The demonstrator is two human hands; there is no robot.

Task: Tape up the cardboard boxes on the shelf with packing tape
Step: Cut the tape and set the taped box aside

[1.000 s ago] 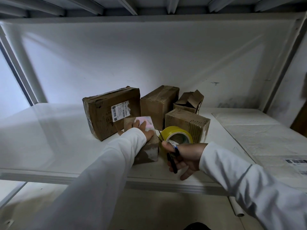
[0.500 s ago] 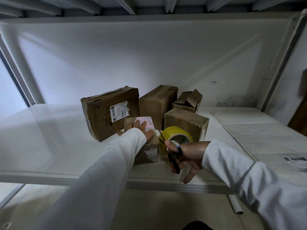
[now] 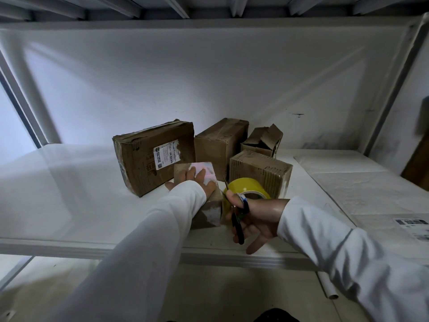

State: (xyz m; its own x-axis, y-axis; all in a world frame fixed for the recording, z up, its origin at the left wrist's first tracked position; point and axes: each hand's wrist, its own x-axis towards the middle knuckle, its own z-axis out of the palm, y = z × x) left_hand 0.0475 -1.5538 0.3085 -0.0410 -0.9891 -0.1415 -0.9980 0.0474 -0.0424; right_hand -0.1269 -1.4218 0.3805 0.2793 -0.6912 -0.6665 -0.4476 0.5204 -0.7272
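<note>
The left hand (image 3: 199, 182) presses flat on the small box (image 3: 209, 205) at the near shelf (image 3: 69, 205) edge; the right hand (image 3: 253, 217) grips scissors (image 3: 238, 226) beside the yellow tape roll (image 3: 246, 188). The step seems cutting the tape; next, smooth its end down.

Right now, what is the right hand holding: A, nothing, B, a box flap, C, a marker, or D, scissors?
D: the right hand grips scissors by their dark handles, blades pointing up beside the yellow tape roll, while the left hand rests flat on the small box.
</note>
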